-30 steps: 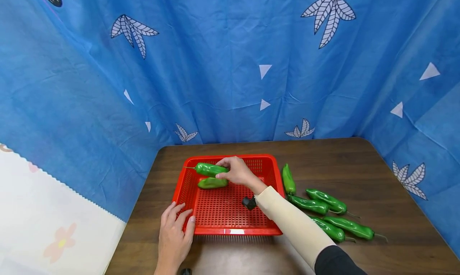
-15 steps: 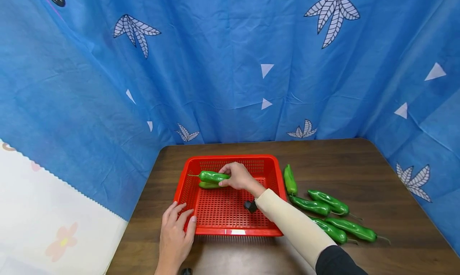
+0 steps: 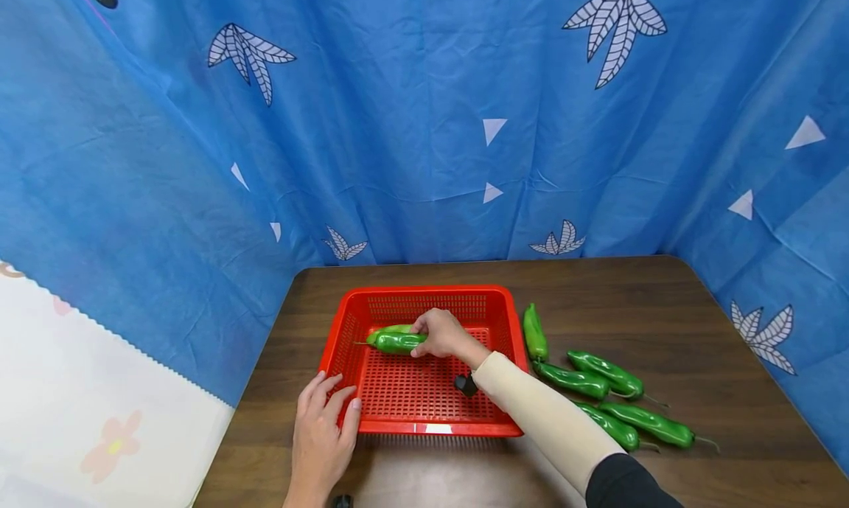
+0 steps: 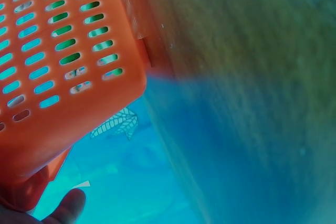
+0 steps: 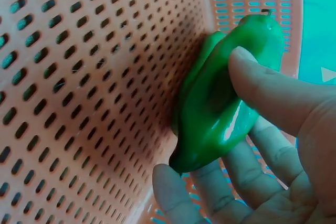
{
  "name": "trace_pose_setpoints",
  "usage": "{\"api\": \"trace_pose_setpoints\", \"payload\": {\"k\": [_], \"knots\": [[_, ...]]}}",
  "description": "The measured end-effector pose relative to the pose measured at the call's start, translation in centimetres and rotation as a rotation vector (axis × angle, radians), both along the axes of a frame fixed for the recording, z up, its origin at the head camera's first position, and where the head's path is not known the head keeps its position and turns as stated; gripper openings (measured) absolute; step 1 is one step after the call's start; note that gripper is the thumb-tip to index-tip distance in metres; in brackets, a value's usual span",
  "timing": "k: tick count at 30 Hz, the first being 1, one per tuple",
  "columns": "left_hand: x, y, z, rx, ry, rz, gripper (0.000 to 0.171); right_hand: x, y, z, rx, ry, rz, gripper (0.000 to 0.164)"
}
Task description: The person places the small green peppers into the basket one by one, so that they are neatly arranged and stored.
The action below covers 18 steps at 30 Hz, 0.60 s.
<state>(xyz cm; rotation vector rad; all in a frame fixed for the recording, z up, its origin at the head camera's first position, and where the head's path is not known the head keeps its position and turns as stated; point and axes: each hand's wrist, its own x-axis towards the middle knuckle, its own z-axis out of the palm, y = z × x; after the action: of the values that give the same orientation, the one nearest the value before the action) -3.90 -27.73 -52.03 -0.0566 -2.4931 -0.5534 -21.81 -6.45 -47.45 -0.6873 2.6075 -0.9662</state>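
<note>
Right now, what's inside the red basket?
A green pepper held in the person's right grip, and a second pepper partly covered by it. The bit of the red basket right beneath them is covered, so I can't see it.

Cream right forearm sleeve (image 3: 533,408), black cloth (image 3: 623,484) behind, small black wrist block (image 3: 466,385)

Glossy green is shown by the gripped pepper (image 3: 396,343), lighter green by the second pepper (image 3: 399,329) just beyond the grip. Both are surrounded by a red, slot-patterned basket (image 3: 404,405). Farther beyond, a blue curtain (image 3: 398,124) is printed with white, black-veined leaves (image 3: 615,36).
</note>
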Motion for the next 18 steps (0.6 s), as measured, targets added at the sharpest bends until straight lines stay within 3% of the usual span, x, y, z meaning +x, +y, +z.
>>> {"api": "trace_pose_setpoints", "payload": {"k": [18], "knots": [[0.0, -0.01, 0.14, -0.023, -0.003, 0.025, 0.019, 0.29, -0.06, -0.98, 0.077, 0.02, 0.02, 0.033]]}}
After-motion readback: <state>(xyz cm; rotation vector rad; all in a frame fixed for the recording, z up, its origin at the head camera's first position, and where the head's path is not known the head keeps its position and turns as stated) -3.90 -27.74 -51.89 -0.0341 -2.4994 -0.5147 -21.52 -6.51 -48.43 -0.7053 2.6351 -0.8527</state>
